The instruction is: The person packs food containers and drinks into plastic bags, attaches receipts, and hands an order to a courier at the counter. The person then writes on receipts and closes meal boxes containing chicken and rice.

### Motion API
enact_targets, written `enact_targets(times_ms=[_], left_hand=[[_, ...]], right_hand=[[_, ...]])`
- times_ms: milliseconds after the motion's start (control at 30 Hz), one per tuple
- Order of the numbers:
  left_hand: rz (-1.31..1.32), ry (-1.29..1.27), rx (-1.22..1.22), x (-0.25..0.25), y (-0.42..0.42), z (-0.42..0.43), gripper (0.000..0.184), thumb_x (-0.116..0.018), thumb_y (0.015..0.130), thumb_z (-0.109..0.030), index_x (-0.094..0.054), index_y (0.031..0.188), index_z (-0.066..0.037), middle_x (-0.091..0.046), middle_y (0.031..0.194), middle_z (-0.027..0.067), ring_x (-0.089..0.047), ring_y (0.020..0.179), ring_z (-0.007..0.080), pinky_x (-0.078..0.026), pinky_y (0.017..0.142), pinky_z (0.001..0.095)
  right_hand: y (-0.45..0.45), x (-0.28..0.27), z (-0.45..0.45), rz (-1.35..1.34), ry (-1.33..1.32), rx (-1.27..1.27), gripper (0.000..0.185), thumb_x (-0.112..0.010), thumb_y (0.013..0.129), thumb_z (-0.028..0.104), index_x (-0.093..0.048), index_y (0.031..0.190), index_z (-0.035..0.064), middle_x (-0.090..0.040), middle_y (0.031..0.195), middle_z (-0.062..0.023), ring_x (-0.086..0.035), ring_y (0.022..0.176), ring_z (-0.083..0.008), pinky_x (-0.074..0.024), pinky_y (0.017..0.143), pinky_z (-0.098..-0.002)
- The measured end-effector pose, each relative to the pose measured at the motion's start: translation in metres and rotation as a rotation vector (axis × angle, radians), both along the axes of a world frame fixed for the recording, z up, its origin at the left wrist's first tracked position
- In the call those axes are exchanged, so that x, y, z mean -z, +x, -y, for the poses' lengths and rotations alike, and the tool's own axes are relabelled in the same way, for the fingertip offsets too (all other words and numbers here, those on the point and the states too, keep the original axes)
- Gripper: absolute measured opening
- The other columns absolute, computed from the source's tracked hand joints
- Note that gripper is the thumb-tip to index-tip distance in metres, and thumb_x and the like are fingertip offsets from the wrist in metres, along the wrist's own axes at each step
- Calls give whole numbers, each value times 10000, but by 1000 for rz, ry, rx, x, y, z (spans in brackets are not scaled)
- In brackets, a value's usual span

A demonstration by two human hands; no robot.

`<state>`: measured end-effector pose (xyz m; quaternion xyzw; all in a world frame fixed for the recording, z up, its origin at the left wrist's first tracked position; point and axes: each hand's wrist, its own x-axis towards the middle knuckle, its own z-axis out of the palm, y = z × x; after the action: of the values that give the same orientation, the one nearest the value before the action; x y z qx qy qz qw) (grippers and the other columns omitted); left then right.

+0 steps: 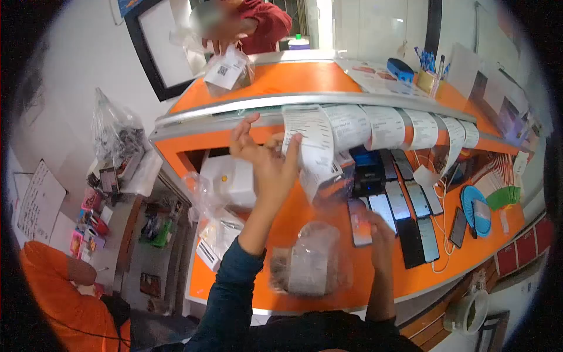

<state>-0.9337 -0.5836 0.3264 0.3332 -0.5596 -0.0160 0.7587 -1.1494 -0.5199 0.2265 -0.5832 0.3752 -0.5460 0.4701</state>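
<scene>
My left hand (267,167) is raised with its fingers spread, and its thumb overlaps the edge of a printed paper slip (309,141) hanging from the counter's ledge. Whether the thumb presses on the paper is hard to tell. More printed slips (384,126) hang in a row to the right. Low over the desk, my right hand (381,237) is smeared by motion beside several phones (422,229), and its fingers do not show clearly. Between my forearms lies a parcel in clear plastic (311,258) with a pale label on top.
Across the counter, a person in a red sleeve (267,23) handles a plastic-wrapped parcel (229,73). A white box (231,179) stands left on the orange desk (404,284). Charging cables and a blue round basket (475,211) lie right. Someone in orange (64,299) sits left.
</scene>
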Motion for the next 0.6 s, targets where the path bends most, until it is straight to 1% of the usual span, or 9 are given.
enact_targets(times_ms=[33, 100, 167, 233, 333, 433, 500, 567, 600], left_hand=[[15, -54, 100, -3, -14, -22, 808, -601, 663, 111, -59, 1230, -82, -179, 1225, 185, -512, 895, 219, -490, 684, 273], [124, -82, 258, 4, -46, -66, 842, -601, 647, 137, -54, 1244, -96, -167, 1240, 194, -547, 850, 231, -499, 646, 252], [222, 44, 377, 24, -72, -105, 861, -603, 637, 143, -58, 1253, -109, -166, 1253, 205, -552, 869, 263, -502, 632, 255], [183, 214, 480, 41, -88, -132, 841, -609, 647, 114, -82, 1257, -124, -211, 1250, 204, -542, 905, 307, -502, 632, 283], [376, 136, 379, 32, -76, -131, 748, -604, 692, 13, -139, 1249, -167, -375, 1142, 185, -542, 898, 345, -440, 735, 413], [857, 176, 338, -7, -55, -112, 639, -571, 732, -74, -193, 1232, -197, -496, 1002, 180, -539, 888, 352, -265, 869, 517], [1180, 465, 443, -16, -58, -97, 596, -559, 734, -98, -226, 1218, -198, -535, 939, 187, -530, 899, 344, -154, 922, 531], [1426, 939, 618, -13, -76, -79, 583, -567, 715, -96, -259, 1202, -186, -554, 902, 200, -517, 920, 326, -78, 944, 511], [1536, 933, 584, 1, -77, -69, 604, -575, 704, -105, -257, 1210, -192, -564, 886, 194, -505, 943, 331, -103, 939, 506]], right_hand=[[5, -4, 9, 71, -216, -20, 487, -507, 795, 404, -521, 1068, 2, -520, 1080, -134, -468, 1024, -227, -336, 890, -351], [10, -23, 3, 166, -266, -58, 721, -511, 726, 565, -439, 1156, -10, -482, 1124, -172, -422, 1090, -263, -292, 944, -384], [-14, -32, 3, 135, -437, -336, 631, -586, 734, 442, -420, 1118, -30, -513, 1058, -168, -518, 972, -227, -448, 790, -365], [-28, -51, -24, 99, -128, -150, 507, -659, 708, 217, -426, 1087, -28, -533, 1024, -142, -548, 909, -201, -479, 728, -343], [-44, -16, -36, 60, -22, 42, 492, -656, 671, 47, -417, 1096, -24, -544, 994, -121, -548, 899, -185, -476, 732, -334], [-39, 22, -53, 69, 163, -234, 531, -650, 670, 28, -385, 1129, -16, -541, 999, -117, -540, 912, -183, -457, 772, -328], [-29, 52, -63, 206, 269, -440, 562, -634, 683, 17, -341, 1161, -14, -521, 1030, -115, -519, 950, -184, -424, 825, -318], [-18, 65, -74, 207, 248, -446, 571, -630, 690, 22, -324, 1171, -17, -503, 1055, -122, -504, 972, -185, -410, 840, -320], [-14, 68, -79, 208, 237, -447, 576, -628, 694, 25, -316, 1176, -18, -494, 1067, -126, -496, 983, -186, -403, 848, -321]])
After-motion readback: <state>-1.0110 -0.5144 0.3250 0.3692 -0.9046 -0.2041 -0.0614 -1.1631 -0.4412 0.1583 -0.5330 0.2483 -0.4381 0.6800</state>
